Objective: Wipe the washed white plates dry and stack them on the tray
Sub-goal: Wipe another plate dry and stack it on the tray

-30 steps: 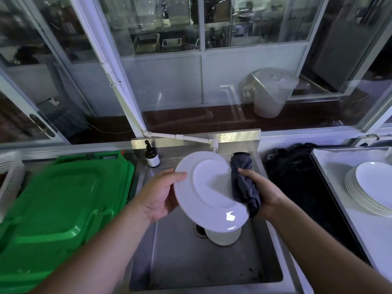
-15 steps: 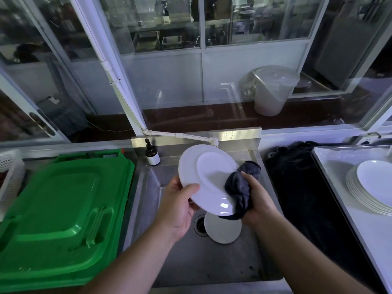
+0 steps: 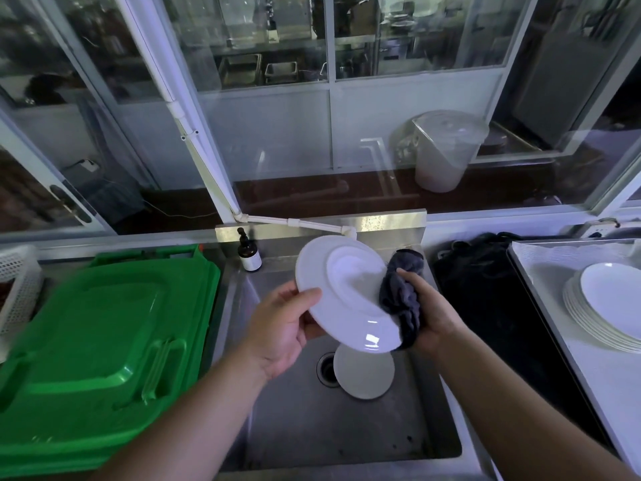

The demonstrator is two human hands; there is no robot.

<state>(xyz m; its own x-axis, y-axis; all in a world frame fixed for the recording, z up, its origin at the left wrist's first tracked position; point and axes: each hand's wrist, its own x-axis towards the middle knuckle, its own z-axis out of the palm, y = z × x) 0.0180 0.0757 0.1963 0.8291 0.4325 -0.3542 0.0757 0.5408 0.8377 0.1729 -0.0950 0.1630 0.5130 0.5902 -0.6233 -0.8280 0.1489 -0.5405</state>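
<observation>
Above the steel sink [image 3: 305,428], the left hand [image 3: 281,328] grips one tilted white plate [image 3: 343,296] while the right hand [image 3: 433,314] clutches a dark cloth [image 3: 399,296] against it. One white disc [image 3: 364,373] lies in the sink beneath; a green crate lid [image 3: 93,341] sits left of the sink, and one stack of white plates [image 3: 603,307] rests on the tray [image 3: 541,272] to its right.

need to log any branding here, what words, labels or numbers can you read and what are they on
None can be read.
Brown pump bottle behind the sink: it has a white label, too small and blurred to read.
Green plastic lid: moulded shapes only, no letters visible.
Held white plate, dark cloth, stack of white plates on the tray: no print visible.
</observation>
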